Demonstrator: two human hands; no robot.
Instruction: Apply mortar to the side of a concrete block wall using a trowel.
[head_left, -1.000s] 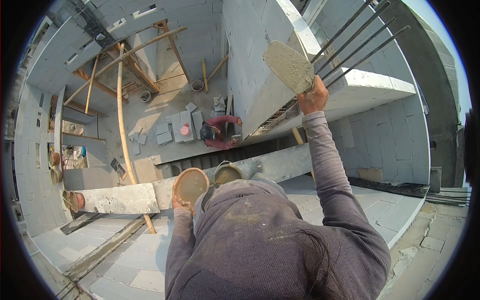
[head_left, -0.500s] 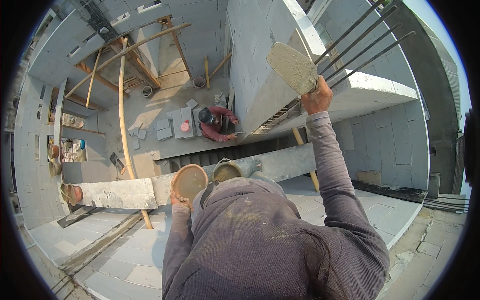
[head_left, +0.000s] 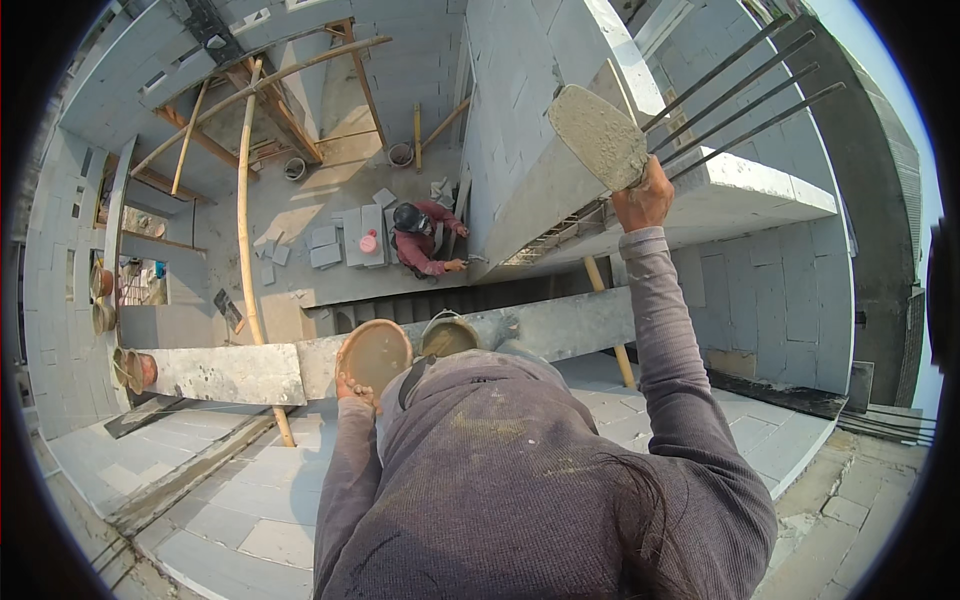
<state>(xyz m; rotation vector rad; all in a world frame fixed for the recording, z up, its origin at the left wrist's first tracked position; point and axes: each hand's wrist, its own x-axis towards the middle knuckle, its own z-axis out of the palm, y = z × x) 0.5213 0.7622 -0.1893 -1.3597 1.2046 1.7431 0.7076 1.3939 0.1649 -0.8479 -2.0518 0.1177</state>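
Observation:
My right hand [head_left: 640,195] grips a mortar-coated trowel [head_left: 592,135], its blade raised beside the white block wall [head_left: 515,120] at a slab edge, just left of several dark steel bars [head_left: 760,105]. My left hand [head_left: 356,390], lower left of centre, is closed on the rim of an orange-tan bowl [head_left: 376,352] of wet grey mortar or murky water; I cannot tell which. A bucket [head_left: 448,335] with a wire handle stands right beside the bowl on a mortar-stained plank [head_left: 560,330].
A co-worker [head_left: 425,240] in red sleeves and dark headgear is below by the stairwell [head_left: 395,305], near stacked blocks [head_left: 365,225] and a pink container [head_left: 367,243]. Bamboo poles [head_left: 247,220] cross the left side. More buckets [head_left: 140,370] sit at the plank's left end.
The trowel and my right hand have shifted slightly right. The bowl in my left hand appears a little higher and further left. The co-worker below has changed posture slightly, arms still toward the wall.

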